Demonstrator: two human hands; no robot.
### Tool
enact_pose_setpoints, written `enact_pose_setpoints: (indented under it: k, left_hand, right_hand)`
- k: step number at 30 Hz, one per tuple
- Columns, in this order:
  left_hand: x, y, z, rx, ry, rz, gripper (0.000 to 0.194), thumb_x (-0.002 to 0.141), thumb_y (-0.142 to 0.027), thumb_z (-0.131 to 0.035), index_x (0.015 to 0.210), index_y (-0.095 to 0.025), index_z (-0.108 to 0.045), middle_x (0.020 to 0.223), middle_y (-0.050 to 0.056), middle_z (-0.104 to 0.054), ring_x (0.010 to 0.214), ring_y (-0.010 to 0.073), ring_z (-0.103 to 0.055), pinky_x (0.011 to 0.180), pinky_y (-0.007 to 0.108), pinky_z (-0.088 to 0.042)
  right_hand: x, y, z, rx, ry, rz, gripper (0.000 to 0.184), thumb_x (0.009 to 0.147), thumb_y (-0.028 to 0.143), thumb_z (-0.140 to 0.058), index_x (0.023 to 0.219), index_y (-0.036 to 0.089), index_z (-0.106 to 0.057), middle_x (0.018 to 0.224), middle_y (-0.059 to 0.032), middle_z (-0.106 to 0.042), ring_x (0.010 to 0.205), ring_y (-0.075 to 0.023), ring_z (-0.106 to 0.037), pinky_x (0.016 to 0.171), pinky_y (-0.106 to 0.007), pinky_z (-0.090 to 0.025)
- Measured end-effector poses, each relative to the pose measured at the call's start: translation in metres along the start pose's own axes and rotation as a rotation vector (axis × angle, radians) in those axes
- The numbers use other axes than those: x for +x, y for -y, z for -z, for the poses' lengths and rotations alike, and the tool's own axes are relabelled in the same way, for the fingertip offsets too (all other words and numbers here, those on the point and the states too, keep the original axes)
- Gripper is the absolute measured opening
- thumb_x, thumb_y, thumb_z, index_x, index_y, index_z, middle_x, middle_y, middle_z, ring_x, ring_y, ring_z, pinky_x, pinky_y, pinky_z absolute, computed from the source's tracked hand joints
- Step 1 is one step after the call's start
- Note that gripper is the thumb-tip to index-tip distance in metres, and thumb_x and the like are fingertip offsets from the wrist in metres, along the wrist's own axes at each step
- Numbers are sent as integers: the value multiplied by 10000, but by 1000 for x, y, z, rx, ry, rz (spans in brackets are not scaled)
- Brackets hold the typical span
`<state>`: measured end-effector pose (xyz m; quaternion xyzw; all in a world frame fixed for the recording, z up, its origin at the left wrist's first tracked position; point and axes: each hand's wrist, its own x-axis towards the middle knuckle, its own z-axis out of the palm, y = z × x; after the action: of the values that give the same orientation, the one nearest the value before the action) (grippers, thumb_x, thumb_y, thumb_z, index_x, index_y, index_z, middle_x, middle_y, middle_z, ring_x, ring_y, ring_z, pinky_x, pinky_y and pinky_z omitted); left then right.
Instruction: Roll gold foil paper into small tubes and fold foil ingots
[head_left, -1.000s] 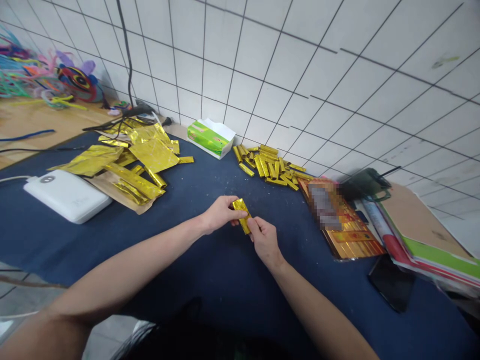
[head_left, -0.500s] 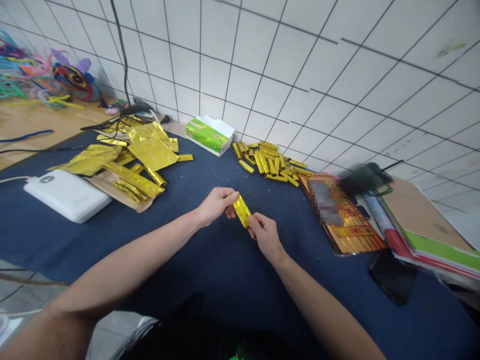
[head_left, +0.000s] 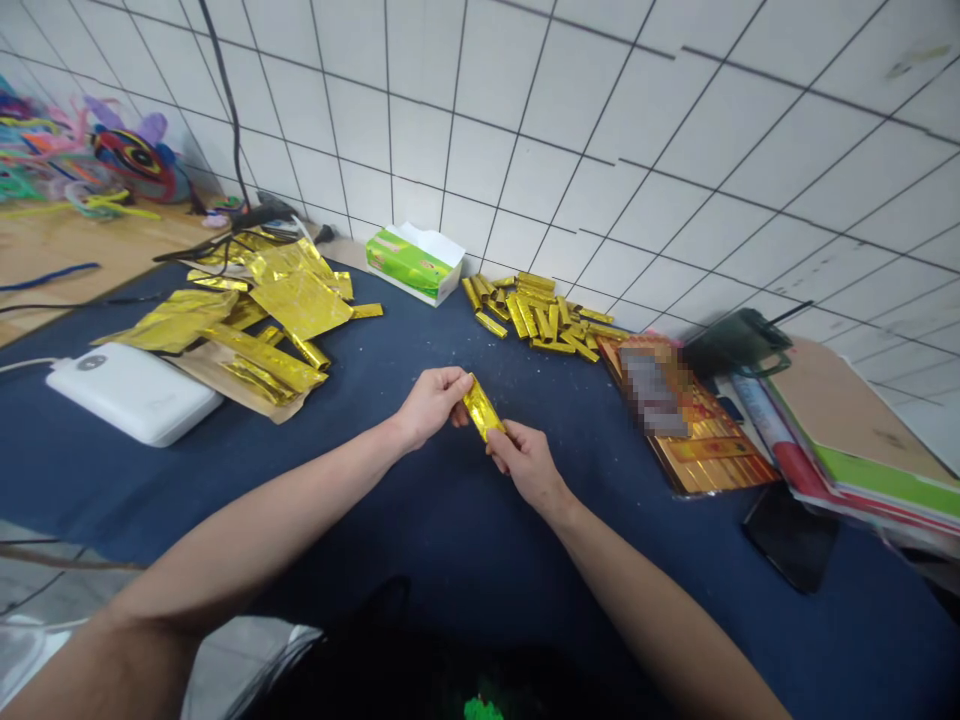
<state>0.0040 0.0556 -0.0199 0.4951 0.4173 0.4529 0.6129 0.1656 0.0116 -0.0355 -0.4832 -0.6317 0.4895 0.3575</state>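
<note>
Between my two hands, above the dark blue tablecloth (head_left: 420, 520), is a small folded strip of gold foil paper (head_left: 481, 405). My left hand (head_left: 436, 405) pinches its upper left end between thumb and fingers. At its lower right end, my right hand (head_left: 525, 460) grips it, the thumb lying over the gold face. Past my hands, near the wall, lies a pile of similar folded gold strips (head_left: 544, 318). Off to the left, loose gold foil sheets (head_left: 300, 300) overlap one another, some with brown paper beneath.
A white power bank (head_left: 135, 392) with a cable lies at left. A green tissue pack (head_left: 414, 265) rests by the tiled wall. On the right are a gold-and-red packet (head_left: 712, 460), a dark cup (head_left: 739, 345), stacked books (head_left: 847, 420) and a black phone (head_left: 791, 535).
The camera view has shifted slightly. My right thumb has moved up over the strip's lower end; both hands still hold it.
</note>
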Motion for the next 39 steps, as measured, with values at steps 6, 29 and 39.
enact_pose_setpoints:
  k: [6, 29, 39]
  left_hand:
    - [0, -1, 2, -5, 25, 11, 299, 766, -386, -578, 621, -134, -508, 449, -28, -525, 374, 57, -471, 406, 173, -386]
    - [1, -13, 15, 161, 322, 188, 127, 667, -203, -638, 627, -114, -556, 521, 2, -600, 414, 66, -527, 425, 173, -405]
    - [-13, -13, -1, 329, 567, 270, 155, 774, -282, -546, 750, -130, -526, 675, 39, -653, 575, 107, -621, 502, 191, -462]
  right_hand:
    - [0, -1, -1, -12, -24, 8, 377, 846, 450, -428, 594, 177, -491, 436, 66, -385, 388, -58, -307, 411, -210, -256]
    - [15, -10, 16, 134, -374, 50, 332, 795, 400, -515, 547, 183, -477, 437, 53, -440, 387, -68, -376, 403, -208, -293]
    - [16, -9, 22, -54, -329, 64, 328, 796, 432, -511, 587, 180, -499, 443, 63, -385, 408, -65, -317, 404, -218, -250]
